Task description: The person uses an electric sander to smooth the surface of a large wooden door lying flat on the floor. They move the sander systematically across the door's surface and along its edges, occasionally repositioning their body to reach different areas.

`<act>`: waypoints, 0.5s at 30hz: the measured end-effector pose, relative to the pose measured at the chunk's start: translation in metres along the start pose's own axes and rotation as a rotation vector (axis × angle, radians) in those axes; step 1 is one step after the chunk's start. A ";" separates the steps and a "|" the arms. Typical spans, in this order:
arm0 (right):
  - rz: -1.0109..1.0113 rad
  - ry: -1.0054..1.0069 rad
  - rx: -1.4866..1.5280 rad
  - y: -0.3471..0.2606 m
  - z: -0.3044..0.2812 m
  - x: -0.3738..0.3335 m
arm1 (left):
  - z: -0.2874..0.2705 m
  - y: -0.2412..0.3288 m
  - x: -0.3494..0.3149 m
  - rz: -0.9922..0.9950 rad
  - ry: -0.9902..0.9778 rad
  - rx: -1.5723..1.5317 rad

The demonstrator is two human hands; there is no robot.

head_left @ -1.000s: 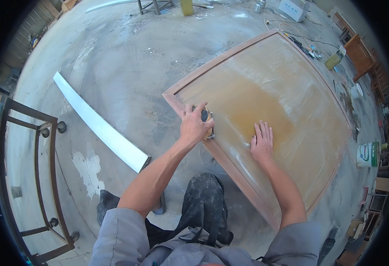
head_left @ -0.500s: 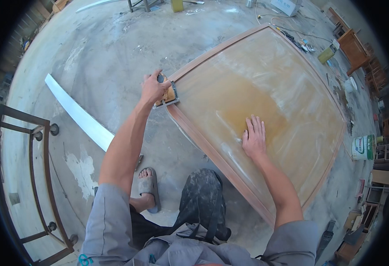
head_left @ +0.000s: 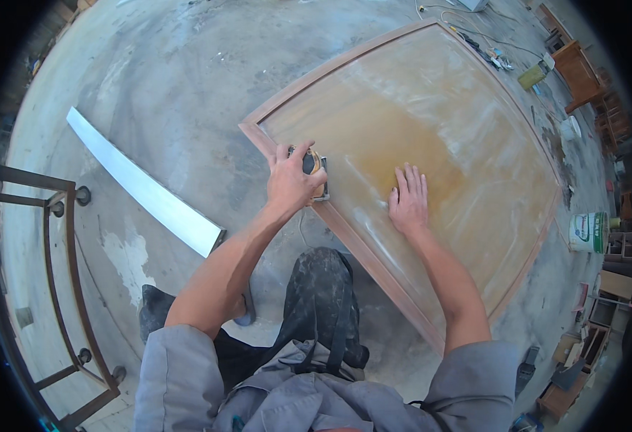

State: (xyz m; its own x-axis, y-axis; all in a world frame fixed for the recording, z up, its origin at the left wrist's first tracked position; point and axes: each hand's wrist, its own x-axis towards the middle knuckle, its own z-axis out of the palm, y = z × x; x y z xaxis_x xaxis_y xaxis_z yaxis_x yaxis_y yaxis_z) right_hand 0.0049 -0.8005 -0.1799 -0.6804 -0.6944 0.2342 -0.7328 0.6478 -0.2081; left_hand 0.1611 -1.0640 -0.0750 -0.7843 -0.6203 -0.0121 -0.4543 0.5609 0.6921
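Note:
A large tan panel (head_left: 373, 122) with a reddish-brown wooden frame (head_left: 370, 265) lies before me, its surface streaked with pale dust. My left hand (head_left: 291, 176) grips a small orange-and-black power sander (head_left: 320, 173) from above. The sander's square pad rests on the near-left rail of the frame, a little in from the far-left corner. Part of the tool is hidden by my fingers. A thin cord hangs below it. My right hand (head_left: 409, 198) lies flat on the panel, fingers stretched out, beside a darker yellow-brown patch.
A long white board (head_left: 143, 189) lies on the concrete floor to the left. Beyond it stands a brown metal frame on casters (head_left: 77, 281). At right are a white-and-green bucket (head_left: 588, 232), a yellowish container (head_left: 534, 75) and wooden furniture (head_left: 577, 72). Cables (head_left: 467, 29) trail behind the panel.
My left hand has drawn the sander along the near-left rail, away from the far-left corner, which now shows. My right hand stays flat on the panel. My left foot has shifted.

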 end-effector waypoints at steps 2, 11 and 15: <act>-0.005 0.015 0.008 -0.003 0.002 0.001 | -0.016 -0.013 0.027 0.011 0.040 0.024; -0.005 0.031 0.013 0.002 0.008 0.002 | 0.011 0.024 -0.031 -0.034 0.040 -0.023; -0.009 0.022 0.006 0.003 0.006 -0.002 | 0.023 0.042 -0.066 -0.006 -0.033 -0.057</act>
State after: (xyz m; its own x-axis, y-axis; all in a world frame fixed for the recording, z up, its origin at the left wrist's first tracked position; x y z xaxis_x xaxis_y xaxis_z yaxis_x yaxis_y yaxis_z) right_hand 0.0037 -0.7995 -0.1869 -0.6734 -0.6933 0.2566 -0.7391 0.6394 -0.2119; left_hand 0.1843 -0.9874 -0.0618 -0.7955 -0.6047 -0.0395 -0.4349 0.5243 0.7321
